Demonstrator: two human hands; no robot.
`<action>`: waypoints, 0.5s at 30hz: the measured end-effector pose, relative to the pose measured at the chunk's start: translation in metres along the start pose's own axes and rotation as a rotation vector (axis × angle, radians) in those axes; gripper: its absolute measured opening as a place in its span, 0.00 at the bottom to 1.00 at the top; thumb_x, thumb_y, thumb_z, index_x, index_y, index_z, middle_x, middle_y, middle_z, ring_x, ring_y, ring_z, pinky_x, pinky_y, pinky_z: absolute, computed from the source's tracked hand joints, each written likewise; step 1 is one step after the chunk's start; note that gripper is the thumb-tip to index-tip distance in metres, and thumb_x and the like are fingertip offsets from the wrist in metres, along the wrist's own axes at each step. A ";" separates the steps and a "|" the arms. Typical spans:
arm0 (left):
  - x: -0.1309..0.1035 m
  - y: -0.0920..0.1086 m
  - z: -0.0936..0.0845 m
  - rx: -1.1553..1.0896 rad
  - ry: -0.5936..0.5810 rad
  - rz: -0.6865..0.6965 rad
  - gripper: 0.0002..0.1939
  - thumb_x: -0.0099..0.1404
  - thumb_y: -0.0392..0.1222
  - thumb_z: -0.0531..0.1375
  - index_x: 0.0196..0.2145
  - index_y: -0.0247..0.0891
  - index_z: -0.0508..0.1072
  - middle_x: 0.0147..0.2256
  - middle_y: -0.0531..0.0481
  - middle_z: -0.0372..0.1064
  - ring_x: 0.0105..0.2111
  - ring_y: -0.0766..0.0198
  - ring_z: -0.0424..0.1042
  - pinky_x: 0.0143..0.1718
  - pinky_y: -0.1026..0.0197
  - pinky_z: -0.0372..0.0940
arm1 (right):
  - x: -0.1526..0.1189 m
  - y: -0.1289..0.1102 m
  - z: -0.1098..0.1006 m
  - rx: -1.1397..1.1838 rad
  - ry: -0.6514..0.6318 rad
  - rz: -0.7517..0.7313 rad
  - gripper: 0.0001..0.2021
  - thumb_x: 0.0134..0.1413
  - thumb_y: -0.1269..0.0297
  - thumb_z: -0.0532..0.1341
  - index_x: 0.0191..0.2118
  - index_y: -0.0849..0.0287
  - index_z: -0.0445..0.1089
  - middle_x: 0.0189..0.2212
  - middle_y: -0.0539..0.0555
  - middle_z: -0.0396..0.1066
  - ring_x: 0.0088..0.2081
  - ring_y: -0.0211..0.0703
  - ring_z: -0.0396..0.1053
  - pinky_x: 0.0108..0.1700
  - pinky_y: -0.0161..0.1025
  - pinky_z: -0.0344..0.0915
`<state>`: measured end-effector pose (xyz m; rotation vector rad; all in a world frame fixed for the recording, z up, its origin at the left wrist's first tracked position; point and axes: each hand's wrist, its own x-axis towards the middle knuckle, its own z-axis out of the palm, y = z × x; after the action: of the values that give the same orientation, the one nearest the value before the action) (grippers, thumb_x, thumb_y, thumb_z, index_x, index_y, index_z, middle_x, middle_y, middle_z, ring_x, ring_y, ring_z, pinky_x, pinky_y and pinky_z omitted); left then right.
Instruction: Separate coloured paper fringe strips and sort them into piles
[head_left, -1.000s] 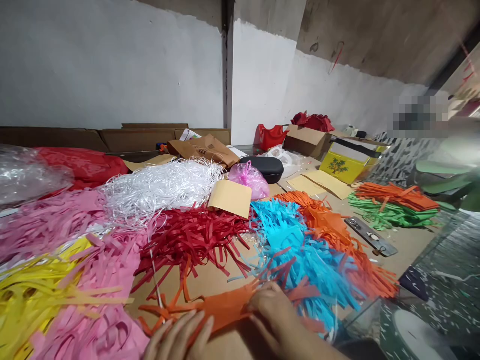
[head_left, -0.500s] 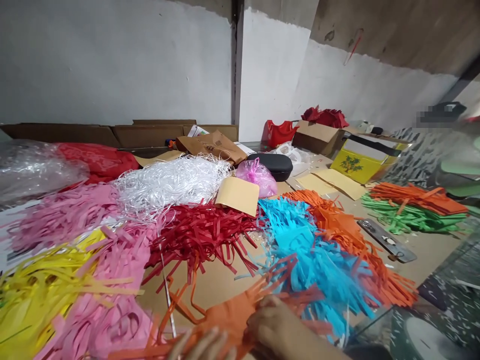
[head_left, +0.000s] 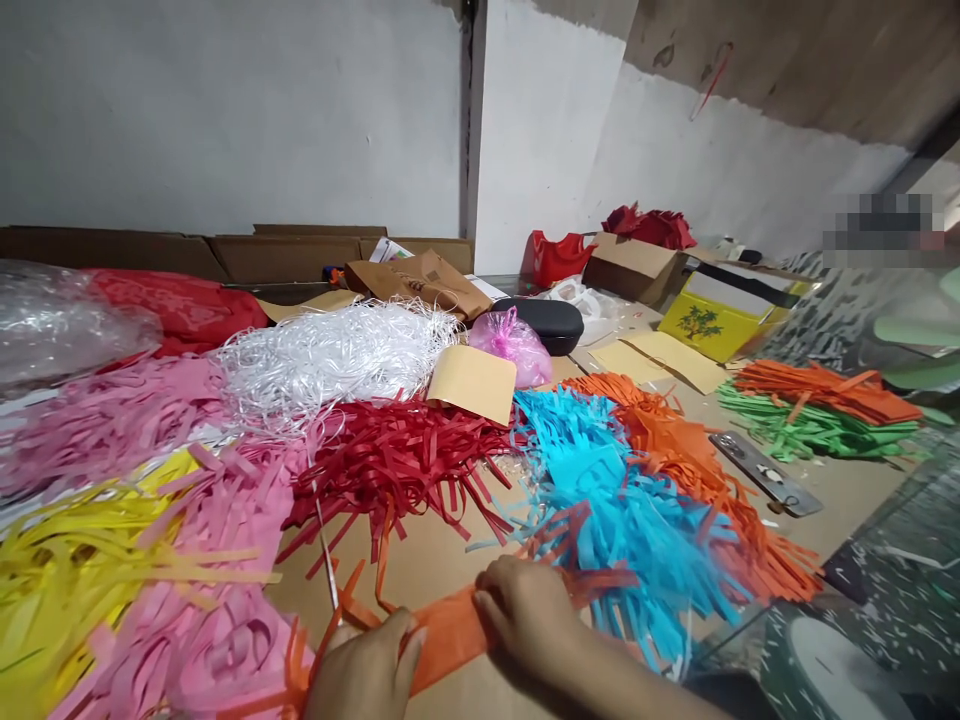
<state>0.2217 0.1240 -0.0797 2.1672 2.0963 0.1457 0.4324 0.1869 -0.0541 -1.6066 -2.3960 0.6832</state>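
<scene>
At the back, a black oblong case [head_left: 555, 325] sits just beside a knotted pink plastic bag [head_left: 517, 350]. To the right, a yellow box [head_left: 701, 318] printed with a tree stands near 1 cardboard box [head_left: 628, 266] topped with red material [head_left: 649, 226]. At far left, clear plastic [head_left: 64, 325] lies against red wrapping [head_left: 184, 305], below a pale wall [head_left: 225, 110].

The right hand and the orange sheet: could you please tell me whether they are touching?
Touching: the head view shows the right hand with its fingers curled over the edge of the orange sheet, no gap between them.
</scene>
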 end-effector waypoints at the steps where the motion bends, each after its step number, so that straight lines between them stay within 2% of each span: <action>1: 0.003 0.001 -0.001 0.004 -0.030 -0.014 0.18 0.73 0.40 0.48 0.35 0.44 0.78 0.28 0.53 0.81 0.31 0.55 0.78 0.35 0.58 0.64 | 0.001 0.001 0.001 -0.006 0.004 0.001 0.07 0.62 0.68 0.62 0.40 0.54 0.79 0.40 0.53 0.81 0.39 0.47 0.78 0.36 0.36 0.60; 6: 0.013 0.000 -0.009 -0.020 -0.144 -0.007 0.19 0.73 0.41 0.47 0.35 0.43 0.76 0.32 0.51 0.83 0.33 0.51 0.80 0.37 0.54 0.64 | 0.002 0.002 0.001 -0.017 0.008 0.006 0.07 0.61 0.67 0.62 0.39 0.54 0.79 0.38 0.51 0.81 0.39 0.48 0.78 0.36 0.36 0.59; 10: 0.012 0.000 -0.011 -0.011 -0.141 -0.003 0.18 0.73 0.40 0.47 0.35 0.42 0.76 0.30 0.51 0.82 0.32 0.51 0.79 0.36 0.53 0.63 | 0.007 0.004 0.005 -0.061 0.023 -0.005 0.05 0.60 0.67 0.63 0.38 0.53 0.78 0.37 0.51 0.81 0.37 0.46 0.77 0.34 0.36 0.58; 12: 0.011 0.000 -0.007 0.017 -0.009 0.015 0.14 0.72 0.39 0.51 0.38 0.42 0.76 0.34 0.49 0.81 0.36 0.52 0.78 0.40 0.52 0.62 | 0.009 0.008 0.008 -0.144 0.070 0.013 0.04 0.60 0.68 0.64 0.37 0.56 0.77 0.36 0.54 0.80 0.36 0.48 0.76 0.36 0.38 0.59; 14: 0.011 -0.001 -0.003 0.051 0.204 0.132 0.11 0.69 0.35 0.55 0.42 0.43 0.77 0.41 0.48 0.80 0.44 0.53 0.76 0.49 0.50 0.59 | 0.005 0.015 0.010 -0.221 0.155 -0.002 0.04 0.61 0.71 0.62 0.39 0.59 0.75 0.40 0.60 0.78 0.41 0.53 0.74 0.44 0.43 0.60; 15: 0.011 -0.001 -0.001 0.058 0.271 0.220 0.11 0.68 0.33 0.57 0.42 0.44 0.77 0.43 0.49 0.79 0.46 0.55 0.75 0.53 0.50 0.57 | 0.001 0.018 0.010 -0.235 0.192 -0.075 0.05 0.62 0.72 0.61 0.41 0.60 0.74 0.43 0.62 0.77 0.44 0.54 0.72 0.48 0.46 0.59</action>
<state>0.2204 0.1350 -0.0790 2.5350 2.0037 0.4275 0.4427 0.1908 -0.0718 -1.5743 -2.4508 0.2281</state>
